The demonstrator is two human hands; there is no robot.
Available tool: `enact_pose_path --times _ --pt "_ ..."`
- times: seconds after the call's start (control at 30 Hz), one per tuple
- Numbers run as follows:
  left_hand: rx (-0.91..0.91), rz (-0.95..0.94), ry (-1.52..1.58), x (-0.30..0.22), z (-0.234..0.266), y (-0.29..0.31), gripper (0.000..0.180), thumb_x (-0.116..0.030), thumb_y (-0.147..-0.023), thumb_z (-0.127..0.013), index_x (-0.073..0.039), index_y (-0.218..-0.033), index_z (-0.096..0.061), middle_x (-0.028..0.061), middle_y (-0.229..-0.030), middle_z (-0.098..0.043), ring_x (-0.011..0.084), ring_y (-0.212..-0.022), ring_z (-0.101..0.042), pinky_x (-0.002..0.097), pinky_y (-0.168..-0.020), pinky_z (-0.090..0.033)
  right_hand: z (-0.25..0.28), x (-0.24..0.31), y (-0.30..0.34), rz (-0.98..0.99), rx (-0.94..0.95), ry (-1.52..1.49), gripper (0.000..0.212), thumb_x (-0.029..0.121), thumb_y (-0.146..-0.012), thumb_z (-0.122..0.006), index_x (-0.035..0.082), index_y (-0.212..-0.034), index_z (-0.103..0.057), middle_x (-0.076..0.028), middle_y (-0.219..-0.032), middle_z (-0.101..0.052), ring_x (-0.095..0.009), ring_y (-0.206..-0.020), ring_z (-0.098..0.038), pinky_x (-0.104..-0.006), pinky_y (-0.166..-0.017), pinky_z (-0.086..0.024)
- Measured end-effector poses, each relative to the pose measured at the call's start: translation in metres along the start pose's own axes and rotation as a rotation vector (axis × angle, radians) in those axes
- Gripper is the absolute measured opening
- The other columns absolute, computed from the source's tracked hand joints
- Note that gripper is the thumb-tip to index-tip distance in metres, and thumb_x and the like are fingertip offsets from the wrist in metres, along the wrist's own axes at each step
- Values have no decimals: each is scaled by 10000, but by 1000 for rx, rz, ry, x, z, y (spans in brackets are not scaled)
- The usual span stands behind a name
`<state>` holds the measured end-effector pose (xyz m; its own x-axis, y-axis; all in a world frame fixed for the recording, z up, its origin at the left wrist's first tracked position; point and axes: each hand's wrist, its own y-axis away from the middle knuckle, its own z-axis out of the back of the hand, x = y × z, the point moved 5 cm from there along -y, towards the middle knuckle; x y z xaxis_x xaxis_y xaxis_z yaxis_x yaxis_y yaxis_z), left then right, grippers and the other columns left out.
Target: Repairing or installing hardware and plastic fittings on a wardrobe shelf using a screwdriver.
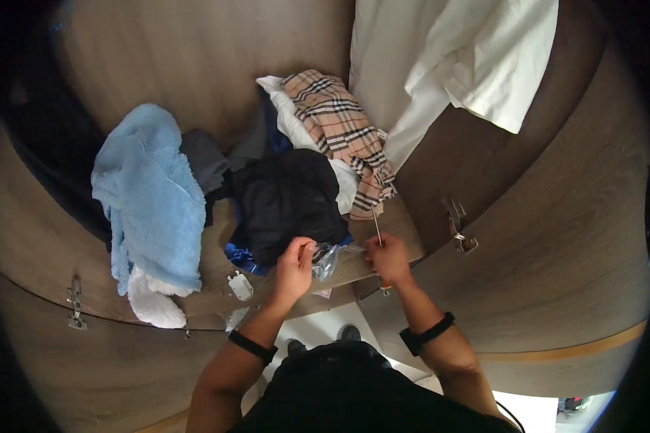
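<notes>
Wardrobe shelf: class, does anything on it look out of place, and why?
Yes: the small white plastic piece and the screwdriver in the right hand look odd among clothes. At left, the light-blue fleece garment lies bunched, its white end at the shelf's front edge.

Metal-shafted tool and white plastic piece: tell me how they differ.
The metal-shafted tool shows a long, thin shaft; the white plastic piece is short and broad. The metal-shafted tool is held in the right hand; the white plastic piece lies untouched on the wooden shelf. Both look small beside the black garment.
</notes>
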<state>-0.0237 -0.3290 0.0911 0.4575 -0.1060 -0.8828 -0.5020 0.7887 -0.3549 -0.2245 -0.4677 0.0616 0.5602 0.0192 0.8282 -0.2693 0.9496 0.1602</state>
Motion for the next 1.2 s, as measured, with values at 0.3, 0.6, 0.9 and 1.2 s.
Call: enact_pose_path --times 0.3,0.6,0.9,1.2 --pt "214 -20 -25 -17 -14 -9 157 -190 -981 -517 -66 -1044 -591 151 -884 -683 337 -818 -677 390 -688 -517 12 52 37 312 -9 -258 318 132 -830 -672 50 -1134 -629 -8 -561 -494 -108 -539 -504 -300 -541 -444" --pt "187 -118 -45 -23 -19 -10 152 -193 -977 -521 -72 -1033 -593 139 -928 -677 378 -844 -658 419 -702 -521 27 88 35 325 188 -66 214 48 -794 -645 60 -1002 -694 -48 -719 -616 -101 -648 -550 -264 -593 -457" --pt "210 -377 -125 -32 -19 -14 117 -148 -943 -565 -73 -1027 -597 130 -901 -675 347 -795 -663 406 -643 -536 10 75 20 390 382 46 103 88 -840 -631 38 -907 -692 -57 -736 -637 -132 -664 -570 -304 -638 -474" --pt "152 -371 -201 -35 -20 -16 100 -138 -938 -565 -77 -1017 -578 138 -864 -684 356 -749 -665 423 -615 -539 12 81 22 224 526 -12 96 87 -850 -634 26 -901 -689 -24 -707 -631 -99 -627 -558 -274 -564 -453"
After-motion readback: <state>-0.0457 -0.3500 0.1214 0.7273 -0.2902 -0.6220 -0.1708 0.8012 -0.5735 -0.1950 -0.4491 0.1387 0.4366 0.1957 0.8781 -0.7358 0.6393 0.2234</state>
